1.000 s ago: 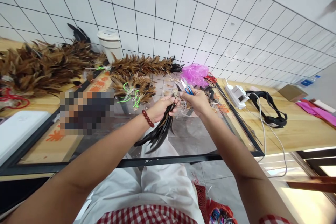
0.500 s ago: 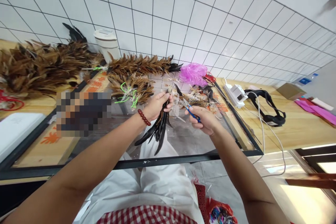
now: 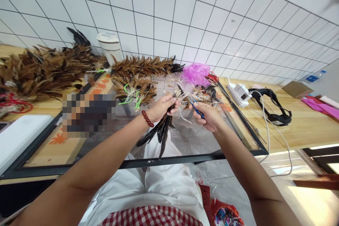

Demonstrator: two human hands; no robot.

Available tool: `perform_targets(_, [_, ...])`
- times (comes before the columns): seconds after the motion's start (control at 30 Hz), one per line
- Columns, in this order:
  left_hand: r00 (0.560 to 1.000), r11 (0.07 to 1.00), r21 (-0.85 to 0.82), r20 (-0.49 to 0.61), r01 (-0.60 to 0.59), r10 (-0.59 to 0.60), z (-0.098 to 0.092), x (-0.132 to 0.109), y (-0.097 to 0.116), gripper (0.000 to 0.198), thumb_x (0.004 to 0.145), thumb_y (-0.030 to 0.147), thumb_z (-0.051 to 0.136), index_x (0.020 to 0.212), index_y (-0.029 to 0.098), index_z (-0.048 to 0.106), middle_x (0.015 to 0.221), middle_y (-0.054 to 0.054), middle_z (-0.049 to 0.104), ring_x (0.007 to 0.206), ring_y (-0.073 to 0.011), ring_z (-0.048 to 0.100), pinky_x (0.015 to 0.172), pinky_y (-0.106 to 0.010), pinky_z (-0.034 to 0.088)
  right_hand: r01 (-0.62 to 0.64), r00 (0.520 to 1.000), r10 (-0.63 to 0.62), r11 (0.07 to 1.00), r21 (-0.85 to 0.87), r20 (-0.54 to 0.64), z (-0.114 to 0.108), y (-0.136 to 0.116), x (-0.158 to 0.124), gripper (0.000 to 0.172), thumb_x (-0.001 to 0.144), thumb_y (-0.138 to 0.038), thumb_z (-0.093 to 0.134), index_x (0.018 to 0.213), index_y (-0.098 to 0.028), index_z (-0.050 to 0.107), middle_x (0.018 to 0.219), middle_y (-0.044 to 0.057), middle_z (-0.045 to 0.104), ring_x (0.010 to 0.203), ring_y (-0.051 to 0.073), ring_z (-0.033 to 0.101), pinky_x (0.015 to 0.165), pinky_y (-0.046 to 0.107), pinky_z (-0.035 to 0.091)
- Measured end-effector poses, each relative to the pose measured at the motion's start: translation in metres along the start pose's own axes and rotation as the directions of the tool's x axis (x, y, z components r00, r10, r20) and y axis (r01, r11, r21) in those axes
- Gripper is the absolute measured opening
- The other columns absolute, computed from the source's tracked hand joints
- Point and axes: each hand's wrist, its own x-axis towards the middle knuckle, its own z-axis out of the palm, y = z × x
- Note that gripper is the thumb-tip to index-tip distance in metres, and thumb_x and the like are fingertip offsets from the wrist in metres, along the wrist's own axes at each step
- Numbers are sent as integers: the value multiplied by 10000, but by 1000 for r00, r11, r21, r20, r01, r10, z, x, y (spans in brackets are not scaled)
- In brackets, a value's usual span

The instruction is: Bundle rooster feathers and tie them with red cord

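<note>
My left hand [image 3: 165, 107], with a dark red bead bracelet on the wrist, is closed round a bunch of long black feathers [image 3: 162, 132]. Their pale quill ends stick up above the fingers and the dark tips hang down toward my lap. My right hand [image 3: 206, 116] grips small blue-handled scissors [image 3: 197, 108], the blades pointing up and left at the quill ends. A whitish strip [image 3: 185, 117] dangles between the two hands. Behind them on the glass lie loose brown and pale feathers [image 3: 203, 95].
Brown feather bundles [image 3: 143, 65] lie along the tiled wall, a larger heap [image 3: 45, 70] to the left. Around me are a white cup [image 3: 109, 47], a pink plastic bag [image 3: 196, 74], a power strip [image 3: 239, 93], a black strap [image 3: 274, 109] and the black-framed glass tabletop [image 3: 185, 157].
The scissors have come a little closer to the quill ends. My left hand keeps its hold on the feathers. The whole view has shifted slightly.
</note>
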Motion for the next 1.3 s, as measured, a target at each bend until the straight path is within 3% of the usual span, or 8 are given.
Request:
perform_targets(0.33, [995,986,-144,79,78,-67,-6,1,1,314,733,329,726,724,124,488,682,12,450,470,-26,381,386,-128,227,64,998,-66,995,-81,-24,-5,-3,-3,335,747,-466,660,845,-157,573,445,-69,440,324,28,252,339,174,124])
perform_targets(0.67, [985,991,-51,124,126,-119,-2,-1,0,347,737,383,711,706,126,481,684,13,435,467,-23,359,383,-131,213,29,1000,-30,994,-109,-5,2,7,-1,350,744,-486,655,843,-160,575,439,-69,444,319,30,258,347,181,112])
perform_targets(0.9, [982,988,-34,120,152,-147,-1,-2,-1,373,713,401,729,707,124,480,679,18,425,467,-21,364,390,-132,202,28,999,-27,999,21,-44,3,11,1,407,687,-499,703,855,-161,552,470,-104,361,354,10,182,376,164,81])
perform_targets(1.1, [982,988,-38,124,150,-145,0,-2,-2,370,716,394,729,710,125,476,674,20,422,462,-20,354,382,-130,189,-43,997,48,995,86,-55,-3,12,3,459,759,-605,593,800,-148,561,481,-107,273,376,13,105,396,174,59])
perform_targets(1.3, [980,988,-35,136,152,-146,0,-2,-3,361,732,387,716,711,123,470,678,19,419,465,-19,359,383,-129,200,-45,996,52,995,88,-73,-4,14,2,418,765,-568,597,724,-160,520,500,-97,257,392,14,113,403,172,64])
